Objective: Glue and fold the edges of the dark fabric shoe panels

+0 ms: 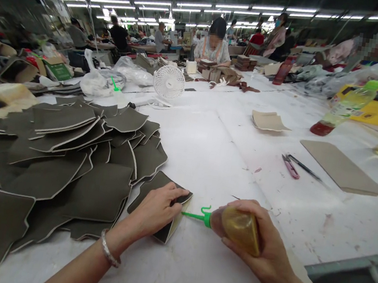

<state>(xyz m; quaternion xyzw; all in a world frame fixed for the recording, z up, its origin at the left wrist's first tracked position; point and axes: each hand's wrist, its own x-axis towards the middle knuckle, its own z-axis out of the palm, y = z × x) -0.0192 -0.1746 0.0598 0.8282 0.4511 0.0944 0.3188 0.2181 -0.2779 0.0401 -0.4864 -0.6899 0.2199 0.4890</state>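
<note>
Our left hand pressed the dark panel to the table, pinch unclear; our right hand gripped the amber bottle: squeezing too hard might have flooded the panel.

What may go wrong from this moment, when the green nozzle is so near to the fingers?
The green nozzle ends close to the left grip, so liquid might get on the fingers. The right grip holds the bottle nearly sideways, so it might drip on the white table. Loosely overlapping dark panels might slide.
</note>
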